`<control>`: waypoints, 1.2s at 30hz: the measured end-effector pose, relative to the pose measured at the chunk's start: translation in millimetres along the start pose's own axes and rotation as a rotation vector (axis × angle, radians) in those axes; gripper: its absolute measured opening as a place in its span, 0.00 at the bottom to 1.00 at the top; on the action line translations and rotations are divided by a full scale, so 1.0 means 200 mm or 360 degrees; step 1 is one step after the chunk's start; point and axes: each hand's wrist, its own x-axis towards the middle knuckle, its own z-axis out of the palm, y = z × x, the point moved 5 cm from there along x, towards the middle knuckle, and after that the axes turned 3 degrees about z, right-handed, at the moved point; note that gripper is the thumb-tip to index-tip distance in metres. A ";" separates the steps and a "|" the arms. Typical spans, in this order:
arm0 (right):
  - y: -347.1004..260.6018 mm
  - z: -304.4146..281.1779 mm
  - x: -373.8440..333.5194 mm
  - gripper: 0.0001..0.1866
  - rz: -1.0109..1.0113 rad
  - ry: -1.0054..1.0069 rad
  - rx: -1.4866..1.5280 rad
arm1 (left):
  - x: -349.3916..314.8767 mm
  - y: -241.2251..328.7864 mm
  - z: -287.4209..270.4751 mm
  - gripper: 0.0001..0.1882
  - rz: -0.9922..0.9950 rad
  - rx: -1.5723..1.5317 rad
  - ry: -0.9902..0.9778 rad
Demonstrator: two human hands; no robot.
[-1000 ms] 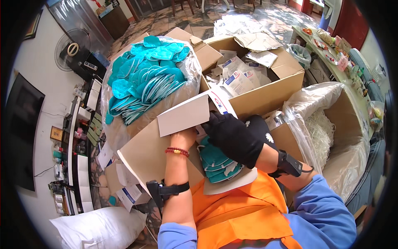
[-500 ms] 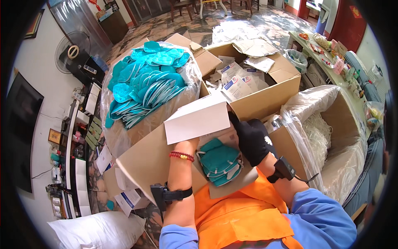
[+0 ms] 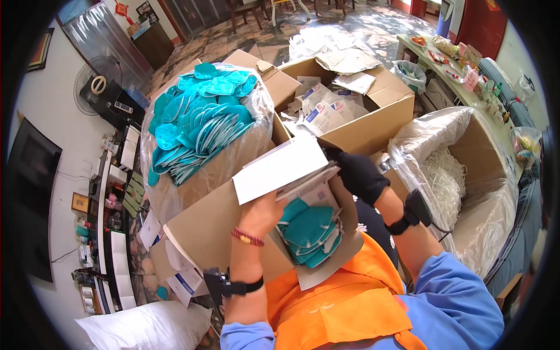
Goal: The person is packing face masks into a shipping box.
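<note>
White pouch (image 3: pixel 279 169): flat, rectangular, gripped at its lower edge by the bare left hand (image 3: pixel 263 211) and pinched at its right end by the black-gloved right hand (image 3: pixel 359 175); held above a small cardboard tray (image 3: pixel 326 265) on the lap. Teal masks (image 3: pixel 309 228): stacked in that tray. More teal masks heaped in a plastic-lined carton (image 3: pixel 204 169) at the left.

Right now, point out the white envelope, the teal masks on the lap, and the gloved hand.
white envelope (image 3: pixel 277 169), head view, flat face.
teal masks (image 3: pixel 308 228), head view, top mask.
right hand (image 3: pixel 361 175), head view, back of glove.
</note>
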 end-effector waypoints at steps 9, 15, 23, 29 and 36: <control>-0.39 -0.40 -0.33 0.26 -0.0439 0.0939 -0.0289 | -0.14 0.40 -0.27 0.24 0.0091 -0.0478 0.0253; -0.62 -0.32 -0.40 0.27 -0.0700 0.0503 -0.0045 | -0.17 0.41 -0.21 0.26 0.0081 -0.0655 0.0054; -0.49 -0.07 -0.34 0.33 -0.0504 -0.0056 -0.0033 | -0.32 0.33 -0.23 0.29 0.0089 -0.0257 0.0419; -0.56 -0.14 -0.37 0.33 -0.0689 0.0288 -0.0074 | -0.42 0.32 -0.16 0.20 0.0069 0.0023 0.0646; -0.59 -0.13 -0.37 0.26 -0.0635 0.0275 0.0269 | -0.39 0.29 -0.09 0.18 -0.0050 -0.0902 0.0596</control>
